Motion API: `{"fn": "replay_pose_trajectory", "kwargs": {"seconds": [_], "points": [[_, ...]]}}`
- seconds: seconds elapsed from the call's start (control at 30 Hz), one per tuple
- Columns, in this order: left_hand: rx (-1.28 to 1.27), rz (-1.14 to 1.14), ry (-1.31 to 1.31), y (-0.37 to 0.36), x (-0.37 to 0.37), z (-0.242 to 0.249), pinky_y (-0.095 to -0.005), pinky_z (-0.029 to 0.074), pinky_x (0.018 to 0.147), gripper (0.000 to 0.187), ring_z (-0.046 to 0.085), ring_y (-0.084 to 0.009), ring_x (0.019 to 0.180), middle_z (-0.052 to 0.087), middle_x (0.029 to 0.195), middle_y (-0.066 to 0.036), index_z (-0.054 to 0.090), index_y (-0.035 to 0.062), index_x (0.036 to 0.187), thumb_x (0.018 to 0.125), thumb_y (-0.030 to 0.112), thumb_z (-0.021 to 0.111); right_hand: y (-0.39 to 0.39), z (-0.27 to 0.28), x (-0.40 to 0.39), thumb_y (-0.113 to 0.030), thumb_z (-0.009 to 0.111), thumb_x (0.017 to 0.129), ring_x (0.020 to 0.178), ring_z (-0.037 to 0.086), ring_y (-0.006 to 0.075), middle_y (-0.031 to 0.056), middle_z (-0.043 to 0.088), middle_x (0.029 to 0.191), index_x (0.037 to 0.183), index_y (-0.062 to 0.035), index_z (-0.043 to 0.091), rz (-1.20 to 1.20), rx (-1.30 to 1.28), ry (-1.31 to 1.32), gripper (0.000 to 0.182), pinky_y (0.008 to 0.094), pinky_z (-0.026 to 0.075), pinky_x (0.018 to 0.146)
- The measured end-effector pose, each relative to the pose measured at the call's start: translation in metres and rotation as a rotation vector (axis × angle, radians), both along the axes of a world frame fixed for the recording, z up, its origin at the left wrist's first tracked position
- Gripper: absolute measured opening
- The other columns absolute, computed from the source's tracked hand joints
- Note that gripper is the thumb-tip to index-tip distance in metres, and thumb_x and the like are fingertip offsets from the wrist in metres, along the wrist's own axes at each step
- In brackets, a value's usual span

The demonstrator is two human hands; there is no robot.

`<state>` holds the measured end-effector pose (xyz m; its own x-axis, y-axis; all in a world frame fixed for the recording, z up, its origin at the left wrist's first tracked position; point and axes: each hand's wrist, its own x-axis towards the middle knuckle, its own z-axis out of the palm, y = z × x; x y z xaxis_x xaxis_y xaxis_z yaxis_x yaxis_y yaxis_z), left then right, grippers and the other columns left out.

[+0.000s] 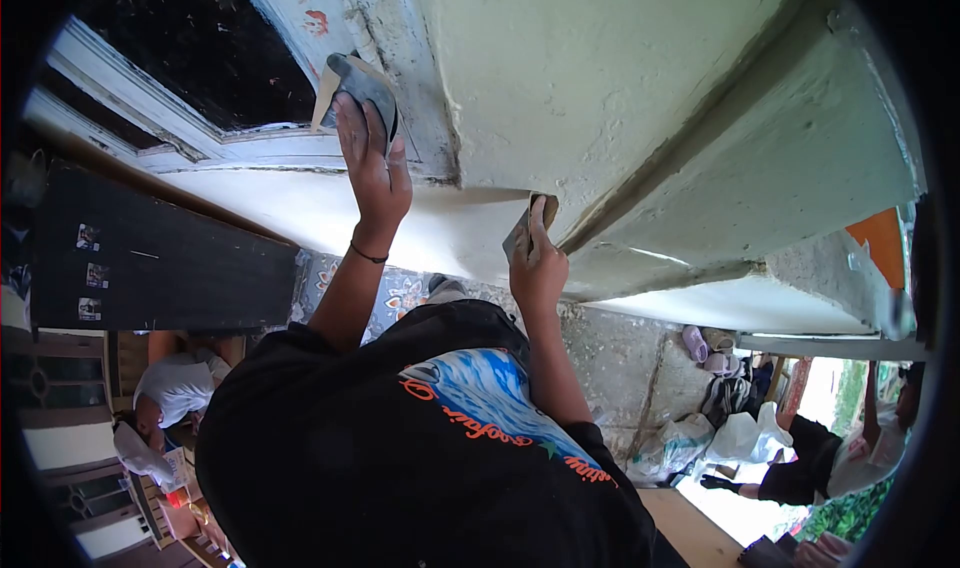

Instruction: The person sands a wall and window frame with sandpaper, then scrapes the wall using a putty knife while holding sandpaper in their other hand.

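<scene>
My left hand [372, 173] presses a bent piece of sandpaper [350, 80], grey on one face and tan on the other, against the worn white window frame [408, 98]. Its fingers lie over the sheet, which curls up past the fingertips. Lower and to the right, my right hand [541, 266] grips a second, folded piece of sandpaper [515, 236] at the lower edge of the cream wall [540, 88]. The index finger stretches along that piece, while the thumb is hidden. Bumps and chipped patches show on the wall and the frame.
A ridge [690, 118] runs diagonally down the wall on the right. A dark board [160, 258] stands at left, with a seated person [175, 393] below it. Shoes [695, 343] and plastic bags [680, 443] lie on the floor at right, near another person [860, 458].
</scene>
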<state>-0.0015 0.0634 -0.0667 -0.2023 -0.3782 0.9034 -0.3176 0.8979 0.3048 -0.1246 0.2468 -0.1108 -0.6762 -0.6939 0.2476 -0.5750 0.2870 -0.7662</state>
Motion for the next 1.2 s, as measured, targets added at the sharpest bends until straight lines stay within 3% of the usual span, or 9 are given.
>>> {"fn": "replay_pose_trajectory", "kwargs": {"seconds": [0.23, 0.3, 0.47, 0.6, 0.77, 0.83, 0.93, 1.03, 1.2], "points": [[-0.106, 0.054, 0.035, -0.019, -0.014, 0.04, -0.0513, 0.007, 0.104, 0.053, 0.005, -0.0426, 0.132, 0.008, 0.142, -0.027, 0.024, 0.0015, 0.136, 0.093, 0.031, 0.034, -0.007, 0.002, 0.002, -0.001, 0.057, 0.075, 0.05, 0.05, 0.0294, 0.0149, 0.05, 0.058, 0.124, -0.0073, 0.048, -0.012, -0.397, 0.174, 0.051, 0.0376, 0.04, 0.049], [-0.179, 0.041, 0.189, -0.027, -0.026, 0.04, -0.052, 0.007, 0.104, 0.056, 0.005, -0.0428, 0.132, 0.007, 0.142, -0.026, 0.022, 0.0022, 0.137, 0.094, 0.036, 0.032, -0.014, 0.002, 0.001, 0.003, 0.056, 0.074, 0.049, 0.045, 0.0261, 0.0121, 0.046, 0.057, 0.124, -0.0046, 0.048, -0.042, -0.455, 0.137, 0.051, 0.0368, 0.039, 0.048], [-0.298, 0.248, 0.176, -0.037, -0.037, 0.032, -0.05, 0.01, 0.105, 0.058, 0.008, -0.0409, 0.132, 0.006, 0.143, -0.024, 0.015, 0.007, 0.14, 0.094, 0.042, 0.024, -0.045, 0.003, -0.004, 0.006, 0.053, 0.059, 0.066, 0.055, 0.0295, 0.0148, 0.055, 0.079, 0.121, -0.0021, 0.049, -0.14, -0.582, 0.316, 0.063, 0.0367, 0.046, 0.056], [-0.3, 0.279, 0.112, -0.035, -0.032, 0.032, -0.0497, 0.009, 0.105, 0.058, 0.007, -0.0403, 0.133, 0.005, 0.144, -0.023, 0.015, 0.008, 0.14, 0.094, 0.042, 0.023, -0.055, 0.067, -0.004, 0.005, 0.054, 0.057, 0.066, 0.057, 0.029, 0.0161, 0.058, 0.081, 0.124, 0.0004, 0.045, -0.094, -0.472, 0.286, 0.067, 0.0352, 0.046, 0.054], [-0.297, 0.27, 0.13, -0.04, -0.032, 0.031, -0.0499, 0.01, 0.105, 0.059, 0.007, -0.0404, 0.132, 0.005, 0.144, -0.023, 0.015, 0.0083, 0.14, 0.093, 0.043, 0.023, -0.055, -0.015, -0.004, 0.004, 0.057, 0.061, 0.056, 0.057, 0.0295, 0.0148, 0.059, 0.069, 0.12, 0.0026, 0.047, -0.075, -0.435, 0.345, 0.059, 0.0334, 0.046, 0.05], [-0.306, 0.28, 0.112, -0.039, -0.03, 0.029, -0.05, 0.01, 0.105, 0.059, 0.007, -0.0404, 0.132, 0.005, 0.143, -0.024, 0.014, 0.0084, 0.14, 0.093, 0.043, 0.023, -0.053, -0.011, 0.001, 0.004, 0.058, 0.064, 0.052, 0.056, 0.0298, 0.0144, 0.058, 0.066, 0.119, 0.0038, 0.048, -0.07, -0.393, 0.329, 0.056, 0.0329, 0.046, 0.049], [-0.349, 0.286, 0.089, -0.042, -0.029, 0.029, -0.0504, 0.01, 0.105, 0.059, 0.008, -0.0406, 0.132, 0.006, 0.143, -0.024, 0.015, 0.0082, 0.14, 0.093, 0.044, 0.023, -0.06, 0.037, 0.002, 0.002, 0.06, 0.066, 0.052, 0.057, 0.0287, 0.0153, 0.058, 0.065, 0.119, 0.0068, 0.047, -0.106, -0.642, 0.328, 0.054, 0.0321, 0.044, 0.047], [-0.327, 0.307, 0.082, -0.041, -0.029, 0.029, -0.0509, 0.01, 0.105, 0.059, 0.009, -0.0406, 0.132, 0.007, 0.143, -0.024, 0.015, 0.0082, 0.14, 0.093, 0.044, 0.024, -0.064, 0.068, -0.011, 0.002, 0.059, 0.067, 0.054, 0.058, 0.0277, 0.0164, 0.058, 0.067, 0.119, 0.0064, 0.047, -0.09, -0.498, 0.346, 0.054, 0.0321, 0.043, 0.046], [-0.31, 0.289, 0.132, -0.042, -0.031, 0.029, -0.0505, 0.009, 0.105, 0.058, 0.007, -0.0397, 0.133, 0.007, 0.143, -0.025, 0.015, 0.0081, 0.14, 0.093, 0.042, 0.024, -0.05, 0.013, -0.002, 0.003, 0.057, 0.07, 0.038, 0.048, 0.0245, 0.0113, 0.047, 0.047, 0.121, 0.007, 0.045, -0.179, -0.382, 0.336, 0.053, 0.0309, 0.04, 0.041]]}}
